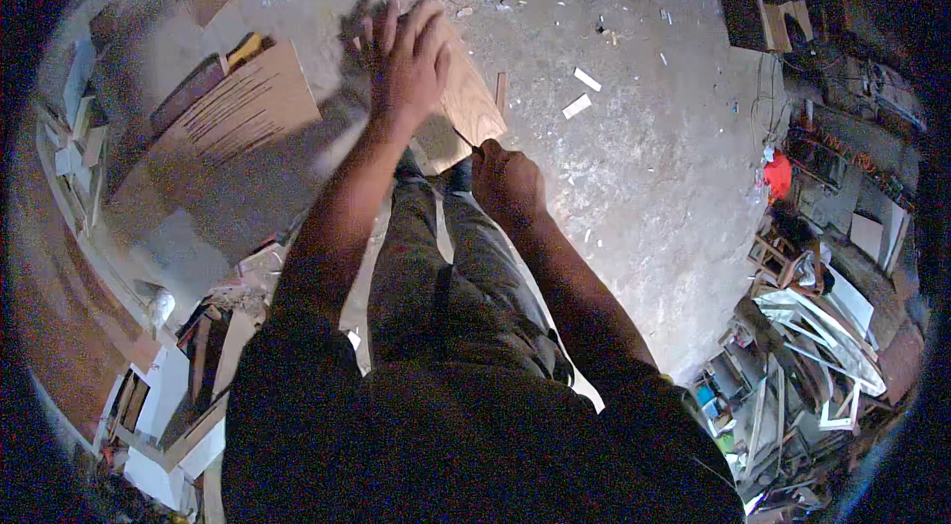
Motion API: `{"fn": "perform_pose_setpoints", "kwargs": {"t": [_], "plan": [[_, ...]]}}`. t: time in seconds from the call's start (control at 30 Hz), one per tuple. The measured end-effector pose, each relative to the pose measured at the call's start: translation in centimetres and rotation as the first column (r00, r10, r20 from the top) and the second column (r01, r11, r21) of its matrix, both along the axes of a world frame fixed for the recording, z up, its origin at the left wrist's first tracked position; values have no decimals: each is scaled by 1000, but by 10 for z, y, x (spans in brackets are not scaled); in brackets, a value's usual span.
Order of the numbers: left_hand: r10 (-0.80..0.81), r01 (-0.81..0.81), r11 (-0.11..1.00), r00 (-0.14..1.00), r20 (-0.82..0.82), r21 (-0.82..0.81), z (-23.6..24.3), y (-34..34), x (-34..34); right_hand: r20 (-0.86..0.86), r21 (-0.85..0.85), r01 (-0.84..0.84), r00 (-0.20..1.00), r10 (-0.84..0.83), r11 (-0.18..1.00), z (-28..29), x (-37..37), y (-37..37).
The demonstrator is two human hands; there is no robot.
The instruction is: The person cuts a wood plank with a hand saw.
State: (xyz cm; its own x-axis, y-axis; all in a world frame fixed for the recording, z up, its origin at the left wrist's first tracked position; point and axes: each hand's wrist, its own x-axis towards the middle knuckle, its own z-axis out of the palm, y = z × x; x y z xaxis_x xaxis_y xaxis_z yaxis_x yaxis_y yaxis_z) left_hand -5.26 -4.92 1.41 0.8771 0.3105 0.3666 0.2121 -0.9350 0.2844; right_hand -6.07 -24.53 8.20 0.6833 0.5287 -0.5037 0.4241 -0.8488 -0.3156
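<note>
A light wooden board (pixel 471 91) lies at my feet in the upper middle. My left hand (pixel 404 63) is over its left part, fingers spread and stretched out; whether all of them rest on the wood I cannot tell. My right hand (pixel 507 177) is closed around the dark handle of a thin tool (pixel 466 140) at the board's near right corner; the tool's type is unclear. A narrow wood strip (pixel 501 96) lies beside the board's right edge.
At left, a plywood sheet (pixel 292 83) with dark slits lies near a yellow object (pixel 244 50). Small white offcuts (pixel 577 105) are scattered on the concrete floor (pixel 644 207). Piled scrap wood (pixel 158 405) lines the left; frames, panels and a red object (pixel 778 173) line the right.
</note>
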Motion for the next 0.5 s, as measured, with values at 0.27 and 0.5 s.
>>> {"fn": "perform_pose_setpoints", "kwargs": {"t": [0.27, 0.5], "plan": [[263, -268, 961, 962, -75, -67, 8, -28, -27, -135, -43, 83, 987, -88, 996, 23, -10, -6], [532, -567, 797, 822, -204, -206, 1, -47, -40, -151, -121, 93, 982, -111, 988, 34, -16, -19]]}}
